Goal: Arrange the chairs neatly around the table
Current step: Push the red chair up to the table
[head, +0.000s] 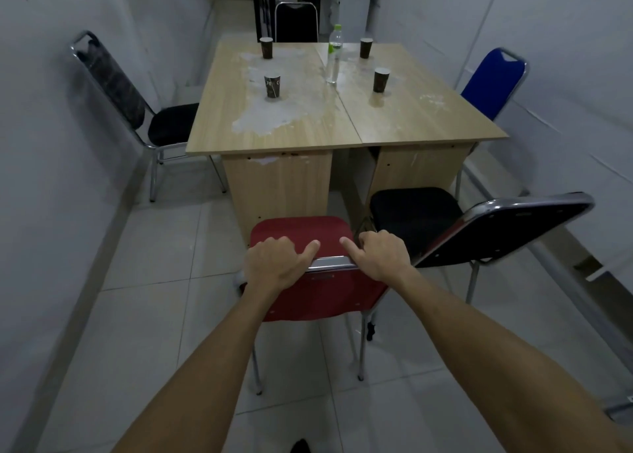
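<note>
A red chair [301, 231] stands in front of me, facing the near end of the wooden table [404, 117]. My left hand [274, 262] and my right hand [380, 255] both grip the chrome top rail of its backrest, index fingers pointing inward. A black chair [414, 212] stands just right of it, turned at an angle, its backrest leaning toward the right. Another black chair [171, 123] sits at the table's left side, a blue chair [491, 82] at the right side, and a black chair [296, 22] at the far end.
Several dark paper cups [272, 86] and a clear bottle [334, 55] with a green cap stand on the table. White walls run close along both sides. The floor is pale tile. A dark rack and a white desk stand at the back.
</note>
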